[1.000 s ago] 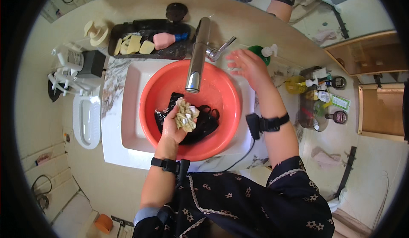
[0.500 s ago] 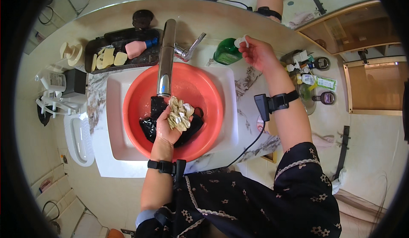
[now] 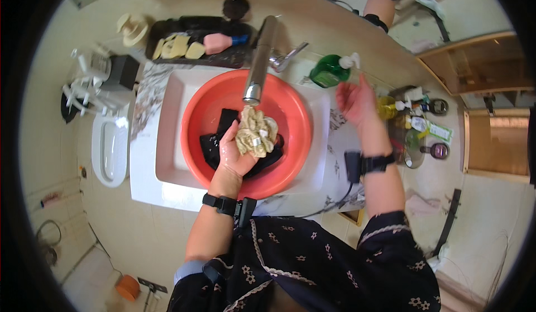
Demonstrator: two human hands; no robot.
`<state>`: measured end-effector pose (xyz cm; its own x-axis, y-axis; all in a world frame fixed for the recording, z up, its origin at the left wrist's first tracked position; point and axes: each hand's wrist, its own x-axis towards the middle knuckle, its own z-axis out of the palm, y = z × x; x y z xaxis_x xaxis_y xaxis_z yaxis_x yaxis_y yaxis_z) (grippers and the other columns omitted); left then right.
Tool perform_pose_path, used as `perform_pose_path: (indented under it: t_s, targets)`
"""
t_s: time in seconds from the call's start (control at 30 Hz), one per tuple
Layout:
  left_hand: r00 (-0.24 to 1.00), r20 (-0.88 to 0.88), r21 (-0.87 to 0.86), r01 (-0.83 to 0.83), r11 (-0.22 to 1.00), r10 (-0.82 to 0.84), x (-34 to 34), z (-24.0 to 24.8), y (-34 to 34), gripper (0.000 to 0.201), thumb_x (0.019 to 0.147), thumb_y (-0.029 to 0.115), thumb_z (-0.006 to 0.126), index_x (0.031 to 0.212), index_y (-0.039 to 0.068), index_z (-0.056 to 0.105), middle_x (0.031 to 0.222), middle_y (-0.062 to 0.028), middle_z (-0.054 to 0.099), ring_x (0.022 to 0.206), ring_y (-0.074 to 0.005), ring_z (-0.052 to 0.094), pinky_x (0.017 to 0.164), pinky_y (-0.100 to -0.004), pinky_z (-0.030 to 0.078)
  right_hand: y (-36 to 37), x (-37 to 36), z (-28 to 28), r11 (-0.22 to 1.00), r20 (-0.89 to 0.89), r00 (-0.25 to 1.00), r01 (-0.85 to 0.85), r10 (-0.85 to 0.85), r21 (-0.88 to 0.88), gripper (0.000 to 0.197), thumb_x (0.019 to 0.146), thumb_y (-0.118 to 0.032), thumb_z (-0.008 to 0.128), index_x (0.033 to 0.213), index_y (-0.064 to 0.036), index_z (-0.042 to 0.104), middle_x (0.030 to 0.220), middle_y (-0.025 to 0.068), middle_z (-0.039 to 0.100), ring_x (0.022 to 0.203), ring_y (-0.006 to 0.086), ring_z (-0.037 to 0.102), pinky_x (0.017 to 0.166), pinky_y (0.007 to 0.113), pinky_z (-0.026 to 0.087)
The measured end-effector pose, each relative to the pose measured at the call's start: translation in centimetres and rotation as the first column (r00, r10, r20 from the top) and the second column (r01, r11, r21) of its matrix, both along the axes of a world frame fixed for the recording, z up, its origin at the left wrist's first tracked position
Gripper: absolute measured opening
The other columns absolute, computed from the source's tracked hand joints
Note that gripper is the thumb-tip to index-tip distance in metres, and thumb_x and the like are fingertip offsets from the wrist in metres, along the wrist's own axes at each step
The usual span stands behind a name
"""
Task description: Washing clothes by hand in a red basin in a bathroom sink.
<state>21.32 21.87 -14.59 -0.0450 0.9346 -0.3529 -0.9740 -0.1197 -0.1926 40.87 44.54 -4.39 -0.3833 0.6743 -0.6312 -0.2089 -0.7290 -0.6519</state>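
Gripping a cream cloth (image 3: pixel 255 135) over the basin (image 3: pixel 207 102), left hand (image 3: pixel 239 151) fingers are closed; right hand (image 3: pixel 355 101) is hovering open at 3 o'clock, beside the green bottle (image 3: pixel 328 70).

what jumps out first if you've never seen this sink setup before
The big red basin filling the white sink, right under the metal tap. Over it, the left hand grips a crumpled cream cloth, with dark cloth lying in the basin. The right hand hangs open beside a green pump bottle.

The right hand (image 3: pixel 357 101) has drawn back from the green soap bottle (image 3: pixel 329 70).
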Motion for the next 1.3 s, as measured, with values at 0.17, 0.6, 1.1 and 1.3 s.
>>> perform_pose_path:
  t_s: [0.17,0.6,1.1,1.3]
  targets:
    - [0.998,0.041,0.055,0.055,0.997,-0.057,1.4,-0.1,0.0,0.043,0.093,0.036,0.039,0.124,0.009,0.049,0.125,-0.0100,0.052,0.115,-0.0306,0.048,0.100,-0.0464,0.036,-12.6,-8.3,-5.5,0.547,0.326,0.878,-0.474,0.350,0.690,0.055,0.094,-0.043,0.033,0.110,0.0063,0.053,0.110,0.0222,0.057,0.104,0.0311,0.054,0.094,0.041,0.039]
    - [0.994,-0.110,-0.093,-0.013,0.996,0.003,-0.2,0.1,-1.5,0.046,0.095,0.038,0.033,0.125,0.004,0.047,0.124,-0.0137,0.053,0.114,-0.0305,0.050,0.100,-0.0447,0.037,-14.5,-7.4,-9.5,0.273,0.564,0.822,-0.562,0.079,0.781,0.048,0.086,-0.017,0.061,0.127,-0.0001,0.043,0.118,0.0135,0.055,0.103,0.0185,0.055,0.089,0.031,0.043]
    - [0.968,-0.252,-0.203,-0.072,0.977,0.019,2.8,0.0,-1.3,0.038,0.096,0.033,0.037,0.122,0.008,0.048,0.120,-0.0088,0.055,0.111,-0.0237,0.052,0.095,-0.0389,0.042,-14.5,-11.6,-12.6,0.198,0.633,0.761,-0.648,0.143,0.735,0.038,0.087,-0.018,0.054,0.121,-0.0006,0.050,0.125,0.0221,0.048,0.118,0.0362,0.043,0.101,0.040,0.031]
    - [0.961,-0.217,0.065,-0.160,0.985,0.171,1.0,-3.1,-3.1,0.035,0.097,0.028,0.032,0.119,0.007,0.050,0.120,-0.0112,0.054,0.107,-0.0265,0.053,0.096,-0.0380,0.040,-20.3,-11.8,-9.9,-0.176,0.632,0.775,-0.622,-0.001,0.763,0.043,0.087,-0.023,0.053,0.123,-0.0002,0.050,0.121,0.0230,0.052,0.116,0.0362,0.047,0.097,0.039,0.037]
